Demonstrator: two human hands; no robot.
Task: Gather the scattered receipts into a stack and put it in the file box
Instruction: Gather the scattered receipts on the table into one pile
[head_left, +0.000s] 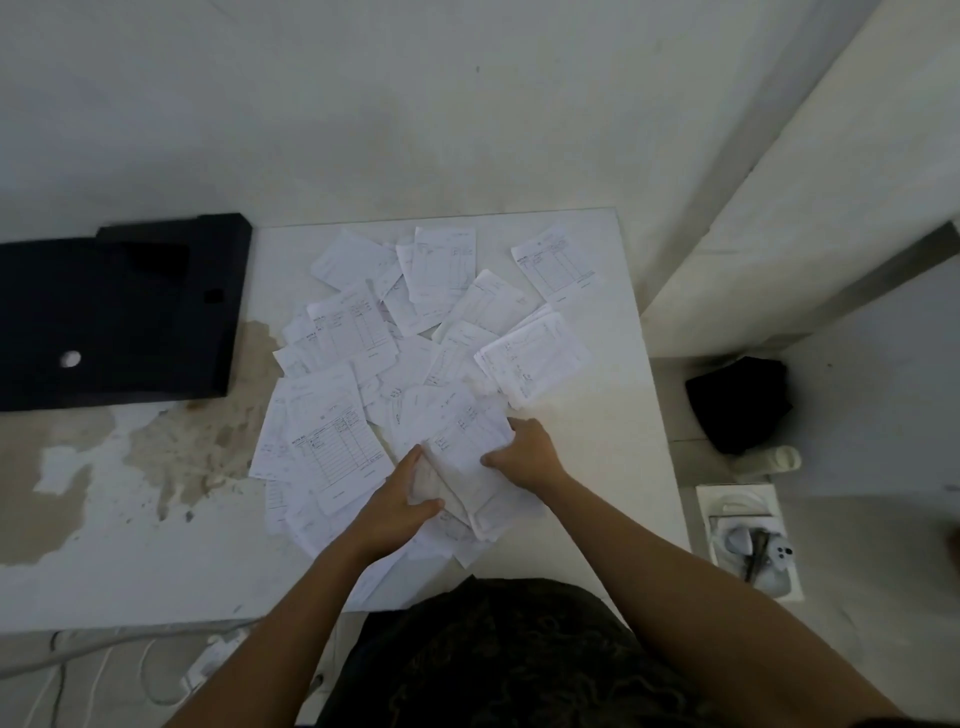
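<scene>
Several white printed receipts (447, 322) lie scattered and overlapping across the white table top (613, 467). Near the table's front, my left hand (397, 501) and my right hand (530, 457) grip a small bundle of receipts (467, 462) from either side, thumbs on top. The bundle rests on other loose sheets. A black file box (119, 312) lies on its side at the left, on the worn surface beside the table, an arm's length from my hands.
The surface left of the table has peeling, stained patches (171, 447). To the right, on the floor, sit a black cloth (737, 405) and an open white box with a controller (748, 540). Cables lie at the lower left (156, 670). A wall stands behind.
</scene>
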